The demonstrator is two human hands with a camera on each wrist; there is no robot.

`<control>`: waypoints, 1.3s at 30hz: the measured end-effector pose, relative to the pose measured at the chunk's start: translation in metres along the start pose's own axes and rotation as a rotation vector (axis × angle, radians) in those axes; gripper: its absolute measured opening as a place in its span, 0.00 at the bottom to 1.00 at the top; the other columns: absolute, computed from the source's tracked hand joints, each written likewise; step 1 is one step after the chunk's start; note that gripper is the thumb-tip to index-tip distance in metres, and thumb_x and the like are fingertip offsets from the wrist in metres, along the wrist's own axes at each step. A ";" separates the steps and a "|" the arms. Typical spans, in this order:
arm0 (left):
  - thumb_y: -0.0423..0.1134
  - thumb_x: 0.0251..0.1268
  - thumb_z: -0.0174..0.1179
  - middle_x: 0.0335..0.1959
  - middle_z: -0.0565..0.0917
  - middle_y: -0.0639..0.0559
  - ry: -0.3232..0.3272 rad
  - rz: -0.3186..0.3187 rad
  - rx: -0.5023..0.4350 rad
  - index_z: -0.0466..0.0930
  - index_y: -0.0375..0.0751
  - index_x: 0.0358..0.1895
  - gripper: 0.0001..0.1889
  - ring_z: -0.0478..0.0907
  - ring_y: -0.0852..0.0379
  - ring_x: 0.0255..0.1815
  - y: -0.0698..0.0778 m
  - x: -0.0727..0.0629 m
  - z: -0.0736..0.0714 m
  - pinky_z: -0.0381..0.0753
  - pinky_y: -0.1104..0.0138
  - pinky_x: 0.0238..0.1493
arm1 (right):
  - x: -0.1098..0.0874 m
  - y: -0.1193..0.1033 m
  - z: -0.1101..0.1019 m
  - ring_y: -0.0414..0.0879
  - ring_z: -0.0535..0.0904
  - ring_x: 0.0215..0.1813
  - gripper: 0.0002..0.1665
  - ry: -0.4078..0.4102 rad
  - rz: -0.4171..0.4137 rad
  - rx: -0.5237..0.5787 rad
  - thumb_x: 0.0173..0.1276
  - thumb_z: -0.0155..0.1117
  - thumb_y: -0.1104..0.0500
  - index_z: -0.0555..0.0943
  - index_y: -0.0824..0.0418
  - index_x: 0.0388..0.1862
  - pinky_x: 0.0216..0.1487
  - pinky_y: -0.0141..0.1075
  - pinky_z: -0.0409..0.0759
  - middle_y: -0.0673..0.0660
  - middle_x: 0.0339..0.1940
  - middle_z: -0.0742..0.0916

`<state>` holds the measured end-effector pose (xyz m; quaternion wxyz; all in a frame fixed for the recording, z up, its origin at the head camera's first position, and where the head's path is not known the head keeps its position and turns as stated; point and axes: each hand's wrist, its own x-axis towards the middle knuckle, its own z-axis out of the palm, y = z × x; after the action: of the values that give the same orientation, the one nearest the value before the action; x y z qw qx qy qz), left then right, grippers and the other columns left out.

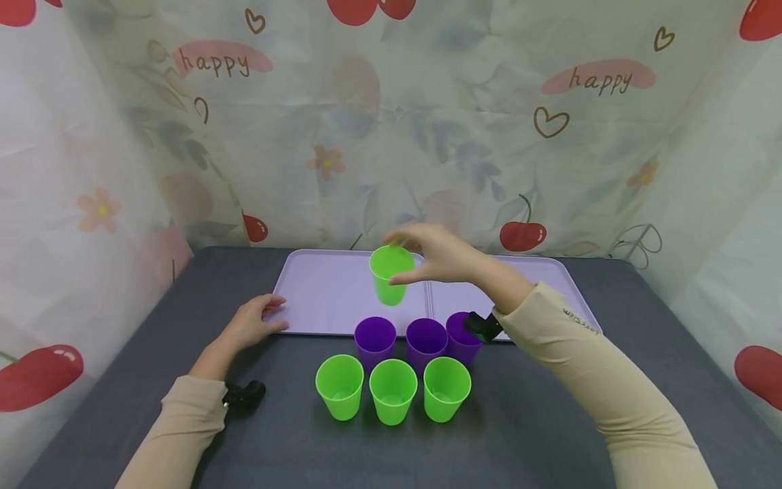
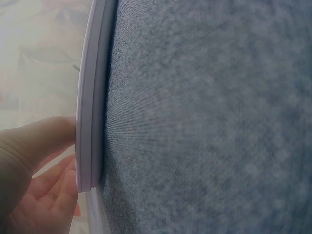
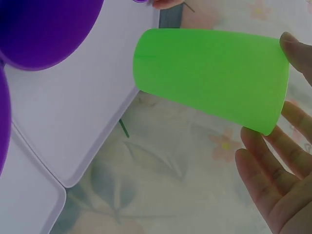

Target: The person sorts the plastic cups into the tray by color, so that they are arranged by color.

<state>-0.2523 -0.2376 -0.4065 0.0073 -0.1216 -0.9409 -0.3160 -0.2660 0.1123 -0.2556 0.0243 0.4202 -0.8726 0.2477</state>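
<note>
Holding a green cup (image 1: 383,266) above the left lilac tray (image 1: 324,292), the right hand (image 1: 436,255) grips the cup's rim; the left hand (image 1: 252,322), thumb and fingers apart, touches that tray's left end. Purple cups (image 1: 375,348) stand before it.

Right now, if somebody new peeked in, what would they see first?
Probably the bright green cup held up in the air by the right hand, near the middle of the head view. Next might come the six cups on the dark table: three lime-green cups in front and three purple cups behind. Then perhaps the "happy" lettering on the cloth backdrop.
</note>
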 end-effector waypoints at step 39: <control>0.36 0.57 0.64 0.51 0.78 0.31 -0.013 -0.026 0.016 0.72 0.27 0.55 0.24 0.75 0.37 0.54 -0.004 0.004 0.001 0.73 0.47 0.58 | 0.097 -0.017 0.076 0.49 0.78 0.56 0.34 -0.186 0.075 0.045 0.54 0.72 0.51 0.73 0.58 0.59 0.60 0.34 0.75 0.56 0.57 0.81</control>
<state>-0.2571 -0.2394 -0.4090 -0.0018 -0.1115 -0.9450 -0.3075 -0.3033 -0.0010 -0.2910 -0.0756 0.4089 -0.8805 0.2275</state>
